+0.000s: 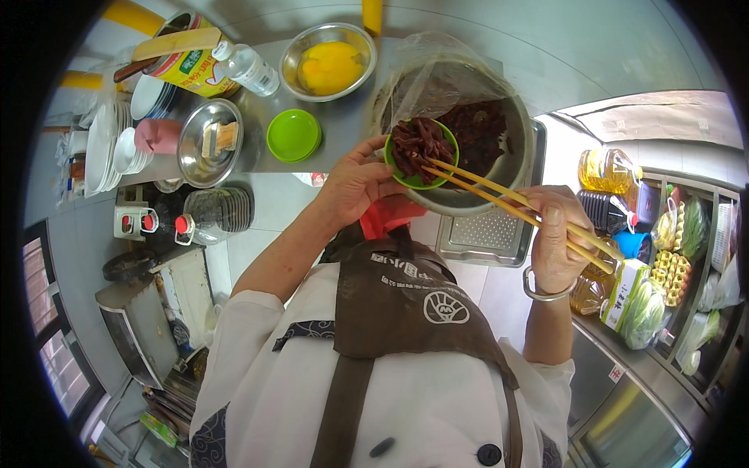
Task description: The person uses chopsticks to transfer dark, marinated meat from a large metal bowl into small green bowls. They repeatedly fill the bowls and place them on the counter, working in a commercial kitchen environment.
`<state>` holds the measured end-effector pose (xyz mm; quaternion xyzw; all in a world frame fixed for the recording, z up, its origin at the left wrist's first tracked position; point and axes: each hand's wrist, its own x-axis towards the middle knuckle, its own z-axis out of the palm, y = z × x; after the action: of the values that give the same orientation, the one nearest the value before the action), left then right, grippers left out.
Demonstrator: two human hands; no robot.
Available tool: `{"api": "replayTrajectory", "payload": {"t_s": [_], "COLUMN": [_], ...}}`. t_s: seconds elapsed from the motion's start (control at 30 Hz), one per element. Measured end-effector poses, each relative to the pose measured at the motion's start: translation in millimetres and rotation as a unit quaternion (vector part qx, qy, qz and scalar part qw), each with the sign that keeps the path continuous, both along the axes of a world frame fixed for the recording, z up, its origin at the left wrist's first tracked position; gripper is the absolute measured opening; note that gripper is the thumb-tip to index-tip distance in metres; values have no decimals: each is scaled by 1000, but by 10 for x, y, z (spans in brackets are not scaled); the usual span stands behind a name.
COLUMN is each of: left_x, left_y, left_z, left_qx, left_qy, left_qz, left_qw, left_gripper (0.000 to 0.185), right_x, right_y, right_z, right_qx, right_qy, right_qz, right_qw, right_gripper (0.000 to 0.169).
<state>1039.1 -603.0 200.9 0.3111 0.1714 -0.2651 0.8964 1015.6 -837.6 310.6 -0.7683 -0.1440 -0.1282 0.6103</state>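
My left hand (364, 181) grips the rim of a small green bowl (422, 183) heaped with strips of dark red meat (418, 145). The bowl is over the near left part of a large metal basin (515, 169), which holds more dark meat strips (477, 134) and has clear plastic film (433, 82) over its far left side. In my right hand (559, 234) is a pair of long wooden chopsticks (497, 200); their tips touch the meat in the green bowl.
A metal bowl of egg yolks (330, 67), stacked green dishes (294, 136), a plastic bottle (248, 67) and a metal bowl with wooden pieces (202, 161) stand on the steel counter (257, 158). A perforated tray (485, 237) lies below the basin. Shelves at right hold oil jugs (608, 169) and vegetables.
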Motion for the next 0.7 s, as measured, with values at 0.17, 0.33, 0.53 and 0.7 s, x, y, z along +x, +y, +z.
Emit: {"api": "replayTrajectory", "payload": {"t_s": [0.17, 0.33, 0.53, 0.7], "left_x": [-7, -4, 15, 8], "left_y": [7, 46, 98, 138], "left_z": [-21, -33, -46, -69], "left_qx": [2, -4, 16, 33], "left_qy": [3, -8, -13, -15], "left_qz": [10, 22, 33, 29], "left_qw": [1000, 1000, 999, 999], "left_gripper": [47, 46, 47, 42], "right_x": [-67, 48, 39, 136], "right_y": [-29, -335, -616, -500], "right_z": [57, -67, -700, -941], "right_qx": [27, 58, -6, -35], "right_qy": [21, 0, 187, 196], "right_qz": [-18, -102, -133, -126], "right_qw": [999, 993, 973, 972], "right_gripper": [23, 30, 18, 18]}}
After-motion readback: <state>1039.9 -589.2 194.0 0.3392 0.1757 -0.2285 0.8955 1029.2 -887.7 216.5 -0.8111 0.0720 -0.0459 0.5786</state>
